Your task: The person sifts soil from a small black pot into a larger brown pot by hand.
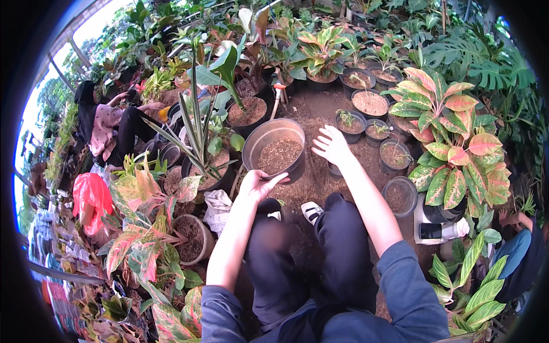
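Note:
My left hand (257,185) grips the near rim of a large dark plastic plant pot (298,169), thumb on the rim and fingers beneath it. Brown, crumbly potting mix (279,155) lies in the lower part of that pot, which tilts somewhat towards me. To its right, my right hand (330,145) is raised with spread fingers and holds nothing. Below my right hand, a small dark pot (334,169) is partly hidden by my forearm. Small pots with thin green seedlings (351,122) stand on the soil floor just beyond my right hand.
Potted variegated aglaonemas (454,141) crowd both sides. A clear plastic pot (399,196) stands at right, near a phone (430,230). A red-topped stake (279,87) rises behind the large pot. One person (105,124) sits at far left; another (514,253) is partly visible at far right.

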`<state>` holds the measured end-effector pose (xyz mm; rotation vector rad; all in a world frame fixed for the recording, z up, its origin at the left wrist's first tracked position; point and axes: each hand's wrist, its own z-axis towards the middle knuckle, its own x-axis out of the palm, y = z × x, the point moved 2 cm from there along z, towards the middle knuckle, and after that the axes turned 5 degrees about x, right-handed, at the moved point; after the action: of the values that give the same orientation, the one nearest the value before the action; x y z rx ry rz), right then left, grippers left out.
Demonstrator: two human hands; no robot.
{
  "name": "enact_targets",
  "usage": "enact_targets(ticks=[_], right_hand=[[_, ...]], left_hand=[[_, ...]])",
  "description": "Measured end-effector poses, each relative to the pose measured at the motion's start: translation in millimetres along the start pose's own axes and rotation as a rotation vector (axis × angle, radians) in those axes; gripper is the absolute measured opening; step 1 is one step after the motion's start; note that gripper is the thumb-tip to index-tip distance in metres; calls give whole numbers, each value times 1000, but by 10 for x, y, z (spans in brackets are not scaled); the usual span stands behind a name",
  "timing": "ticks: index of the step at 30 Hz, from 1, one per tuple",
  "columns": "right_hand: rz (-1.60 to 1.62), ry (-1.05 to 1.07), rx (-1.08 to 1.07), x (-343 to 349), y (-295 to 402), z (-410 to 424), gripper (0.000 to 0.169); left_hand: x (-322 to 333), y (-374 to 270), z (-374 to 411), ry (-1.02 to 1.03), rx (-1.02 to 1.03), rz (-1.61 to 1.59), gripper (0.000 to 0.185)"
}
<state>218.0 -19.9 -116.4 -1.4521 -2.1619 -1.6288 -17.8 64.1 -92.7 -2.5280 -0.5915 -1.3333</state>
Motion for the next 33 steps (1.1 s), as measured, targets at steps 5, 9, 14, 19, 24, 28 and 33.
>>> enact_targets(ticks=[5,9,14,19,24,28,33], right_hand=[[-24,-46,58,-769,-269,179,53],[130,-301,289,-1648,-764,339,38],[88,-481,388,-2324,-1239,589,52],[79,-623,218,-2453,-1278,1088,64],[-75,-566,252,-2392,-1137,1555,64],[-99,-455,271,-2461,-1094,1609,64],[-263,-447,162,-2344,-1277,1516,67]], left_hand=[[-285,-274,424,-79,25,145,64],[-788,-591,1276,-19,158,321,72],[-1157,-625,1988,-122,238,432,72],[-1441,-427,2147,-189,345,476,64],[-1757,-280,2111,-111,357,327,48],[-1667,-380,2032,-211,329,327,53],[-1756,-521,1994,-311,469,444,52]])
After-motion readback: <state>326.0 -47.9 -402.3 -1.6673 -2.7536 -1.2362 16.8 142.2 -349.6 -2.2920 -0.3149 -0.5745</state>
